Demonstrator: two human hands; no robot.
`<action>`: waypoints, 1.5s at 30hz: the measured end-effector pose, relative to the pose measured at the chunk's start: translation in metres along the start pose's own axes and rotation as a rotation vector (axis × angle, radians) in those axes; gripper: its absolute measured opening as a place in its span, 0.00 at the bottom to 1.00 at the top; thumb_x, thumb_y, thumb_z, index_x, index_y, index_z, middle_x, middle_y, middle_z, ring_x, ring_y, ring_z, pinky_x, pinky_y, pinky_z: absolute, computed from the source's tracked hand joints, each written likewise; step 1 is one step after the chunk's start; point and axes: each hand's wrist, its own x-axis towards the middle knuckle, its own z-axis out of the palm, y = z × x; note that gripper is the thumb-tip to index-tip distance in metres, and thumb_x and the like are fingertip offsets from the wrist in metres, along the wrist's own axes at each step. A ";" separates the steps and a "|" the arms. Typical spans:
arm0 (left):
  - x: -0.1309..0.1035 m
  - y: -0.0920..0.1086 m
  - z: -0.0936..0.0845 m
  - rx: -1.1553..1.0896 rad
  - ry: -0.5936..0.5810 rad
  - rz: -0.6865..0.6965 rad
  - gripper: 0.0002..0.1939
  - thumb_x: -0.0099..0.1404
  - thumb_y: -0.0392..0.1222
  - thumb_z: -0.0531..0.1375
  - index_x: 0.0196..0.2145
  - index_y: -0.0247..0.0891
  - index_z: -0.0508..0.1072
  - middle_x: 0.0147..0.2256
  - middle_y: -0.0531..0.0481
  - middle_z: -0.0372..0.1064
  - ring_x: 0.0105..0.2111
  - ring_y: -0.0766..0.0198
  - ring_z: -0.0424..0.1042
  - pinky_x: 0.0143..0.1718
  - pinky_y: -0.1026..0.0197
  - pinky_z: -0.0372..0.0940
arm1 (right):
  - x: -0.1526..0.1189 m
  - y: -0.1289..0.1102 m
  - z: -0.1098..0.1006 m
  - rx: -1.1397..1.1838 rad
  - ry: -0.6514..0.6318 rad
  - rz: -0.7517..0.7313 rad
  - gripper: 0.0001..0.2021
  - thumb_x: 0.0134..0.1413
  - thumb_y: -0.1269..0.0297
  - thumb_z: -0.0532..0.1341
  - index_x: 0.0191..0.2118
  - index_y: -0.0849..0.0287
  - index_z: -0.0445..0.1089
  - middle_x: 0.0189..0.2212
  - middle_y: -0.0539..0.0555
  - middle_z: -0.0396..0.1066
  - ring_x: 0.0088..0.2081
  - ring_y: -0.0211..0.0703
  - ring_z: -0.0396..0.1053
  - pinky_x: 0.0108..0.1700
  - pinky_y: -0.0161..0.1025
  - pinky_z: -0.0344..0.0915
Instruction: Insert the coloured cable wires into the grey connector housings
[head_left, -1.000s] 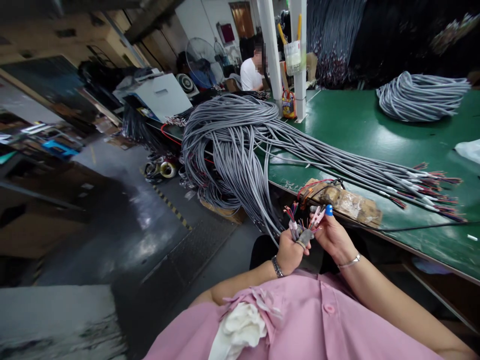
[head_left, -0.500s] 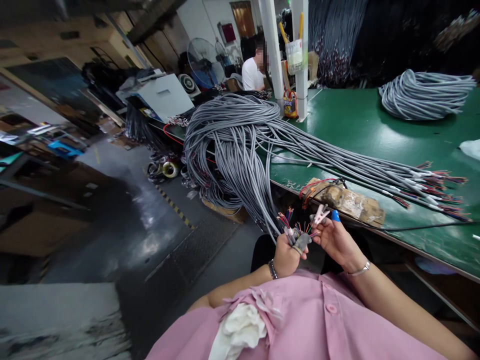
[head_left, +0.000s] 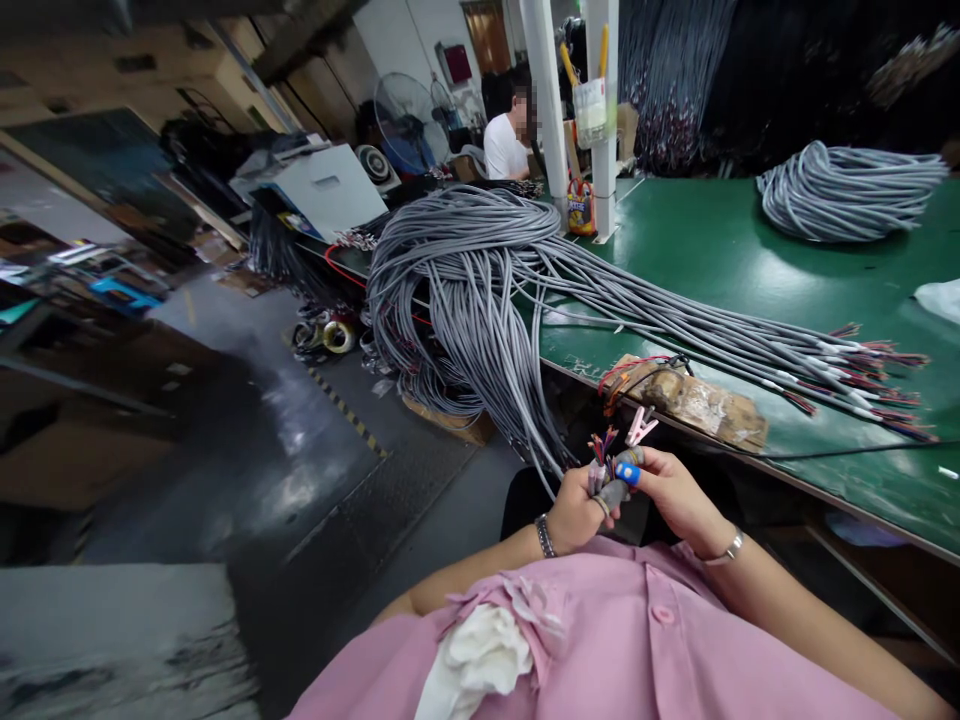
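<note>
Evidently, wire ends (head_left: 602, 442) poke up above left hand's (head_left: 581, 510) grip.

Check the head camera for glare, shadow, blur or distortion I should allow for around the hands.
Head view: glare on the green table and floor; head view: deep shadow beneath the table edge; head view: wide-angle stretching and smeared detail toward the left border; head view: left hand and right hand read clearly, but individual strands at the cable ends blend together.
</note>
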 end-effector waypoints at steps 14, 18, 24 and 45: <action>0.005 0.016 0.005 -0.178 0.140 0.008 0.21 0.57 0.56 0.62 0.26 0.32 0.71 0.19 0.51 0.67 0.15 0.72 0.64 0.16 0.69 0.59 | 0.022 0.008 -0.031 0.432 0.147 0.105 0.18 0.53 0.45 0.59 0.34 0.55 0.72 0.29 0.52 0.71 0.25 0.38 0.63 0.29 0.37 0.62; 0.014 0.016 0.012 -0.197 0.136 0.020 0.20 0.59 0.55 0.61 0.25 0.32 0.70 0.19 0.51 0.67 0.14 0.72 0.63 0.15 0.69 0.58 | 0.026 0.003 -0.025 0.051 0.271 -0.163 0.19 0.53 0.45 0.59 0.28 0.57 0.73 0.22 0.50 0.68 0.23 0.38 0.59 0.28 0.37 0.57; 0.022 0.009 0.018 -0.180 0.179 0.018 0.20 0.59 0.54 0.61 0.24 0.32 0.70 0.18 0.51 0.66 0.14 0.72 0.63 0.15 0.69 0.58 | 0.037 0.011 -0.023 0.269 0.249 -0.096 0.23 0.51 0.41 0.59 0.34 0.57 0.75 0.25 0.52 0.70 0.25 0.41 0.62 0.27 0.37 0.59; 0.008 -0.003 0.005 0.021 -0.040 -0.029 0.13 0.58 0.46 0.62 0.24 0.33 0.70 0.18 0.51 0.67 0.16 0.70 0.65 0.17 0.69 0.59 | 0.007 0.004 -0.017 -0.113 -0.084 -0.036 0.08 0.49 0.60 0.67 0.31 0.58 0.72 0.25 0.50 0.71 0.26 0.38 0.65 0.33 0.37 0.63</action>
